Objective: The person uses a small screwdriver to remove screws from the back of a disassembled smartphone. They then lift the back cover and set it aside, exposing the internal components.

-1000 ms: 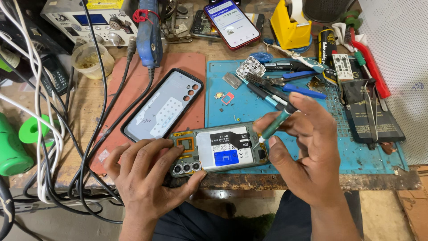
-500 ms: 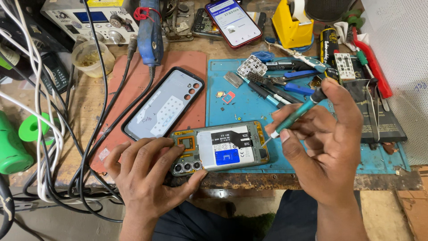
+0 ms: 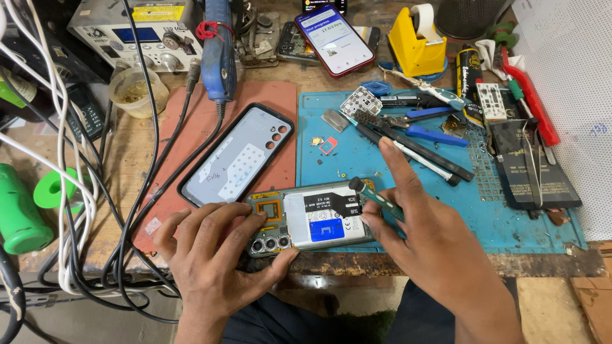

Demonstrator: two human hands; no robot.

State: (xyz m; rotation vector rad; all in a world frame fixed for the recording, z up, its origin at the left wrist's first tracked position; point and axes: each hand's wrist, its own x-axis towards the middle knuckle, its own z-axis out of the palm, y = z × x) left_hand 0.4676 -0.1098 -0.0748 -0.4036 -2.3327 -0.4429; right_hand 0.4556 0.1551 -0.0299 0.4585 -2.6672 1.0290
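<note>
- Your left hand [image 3: 220,258] lies nearest you at the bench edge, fingers spread and pressing down on the camera end of the opened phone [image 3: 312,220], thumb hooked under its near edge.
- The opened phone lies flat at the front edge of the bench, back cover off, its battery and circuit board showing, partly on the blue mat [image 3: 503,216] and partly on the red mat [image 3: 255,108].
- Your right hand [image 3: 424,232] is closed around a green-handled screwdriver [image 3: 376,197], index finger stretched out straight; the tool's head sits at the upper right corner of the phone.
- Just beyond your left hand, a removed back cover [image 3: 237,156] lies slantwise on the red mat, inner side up, with camera holes at its far end.
- On the blue mat past your right hand lie a few tiny loose parts [image 3: 326,145], then pliers with blue handles [image 3: 433,130] and dark-handled tools [image 3: 414,150].
- To the right, tweezers [image 3: 532,162] rest on a black tray.
- Farther back, a red-cased phone [image 3: 335,35] with a lit screen lies beside a yellow tape dispenser [image 3: 417,44].
- At the far left stands a grey bench instrument [image 3: 137,32], with cables trailing down the left side.
</note>
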